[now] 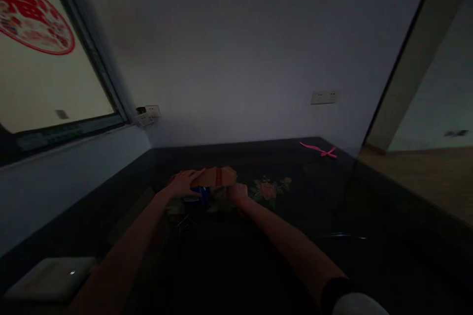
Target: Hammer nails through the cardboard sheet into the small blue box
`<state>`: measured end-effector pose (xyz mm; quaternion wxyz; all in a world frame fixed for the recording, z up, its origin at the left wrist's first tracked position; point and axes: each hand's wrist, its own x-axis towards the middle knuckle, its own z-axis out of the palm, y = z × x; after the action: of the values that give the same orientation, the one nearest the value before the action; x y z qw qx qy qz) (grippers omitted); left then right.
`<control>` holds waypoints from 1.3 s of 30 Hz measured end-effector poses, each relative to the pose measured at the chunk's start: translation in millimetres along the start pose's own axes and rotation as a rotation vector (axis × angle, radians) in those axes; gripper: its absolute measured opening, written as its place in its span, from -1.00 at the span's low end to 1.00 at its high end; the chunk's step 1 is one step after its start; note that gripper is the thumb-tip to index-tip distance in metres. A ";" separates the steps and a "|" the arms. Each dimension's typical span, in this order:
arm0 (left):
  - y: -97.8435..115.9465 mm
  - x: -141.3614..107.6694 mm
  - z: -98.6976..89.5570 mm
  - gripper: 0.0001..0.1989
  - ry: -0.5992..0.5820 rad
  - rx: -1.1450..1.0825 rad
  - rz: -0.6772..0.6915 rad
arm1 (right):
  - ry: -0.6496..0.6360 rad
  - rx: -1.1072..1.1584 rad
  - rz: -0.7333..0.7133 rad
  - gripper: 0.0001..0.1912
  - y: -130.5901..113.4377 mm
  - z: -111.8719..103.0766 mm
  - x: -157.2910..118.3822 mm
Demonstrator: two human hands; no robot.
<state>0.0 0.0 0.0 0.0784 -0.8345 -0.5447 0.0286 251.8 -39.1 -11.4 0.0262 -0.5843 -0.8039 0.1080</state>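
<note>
Long axis sideways over the worktop (258, 157): brown cardboard (207, 177). Gripped at its left end by the left hand (181, 184), fingers spread; at its right, beside the curled right hand (238, 192), hold unclear.

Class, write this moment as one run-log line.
left hand: gripping brown packaging | right hand: at its right end | blue item: below packaging | pink ribbon: far right on table

Through the head camera I see my right arm (288, 243) wearing a wide black fabric-like band (334, 291) near the elbow, bordered by a rounded, pale whitish sleeve section (356, 304) at the near edge. My left forearm (129, 251) is bare, tapering toward the wrist.
</note>
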 end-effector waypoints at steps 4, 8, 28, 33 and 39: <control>0.0 0.8 0.4 0.07 0.010 -0.001 0.005 | 0.039 -0.034 0.028 -0.67 21.1 4.4 -23.6; 2.7 -0.8 -3.3 0.05 0.039 -0.025 -0.006 | 0.051 -0.068 0.058 -0.53 50.2 6.1 -55.1; 79.9 16.4 -23.0 -0.11 0.122 -0.139 -0.028 | 0.045 -0.226 0.379 -0.35 210.2 -10.1 -171.6; 148.0 36.5 -27.3 -0.11 0.189 -0.171 0.049 | 0.041 -0.217 0.456 -0.37 228.7 -13.3 -172.5; 217.5 61.9 -34.6 -0.10 0.214 -0.201 0.109 | 0.057 -0.201 0.498 -0.44 234.4 -10.7 -169.9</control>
<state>226.4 -32.7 1.2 0.0507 -0.8647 -0.4872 -0.1110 526.1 -129.3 -34.6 -0.0369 -0.7664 -0.6412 0.0143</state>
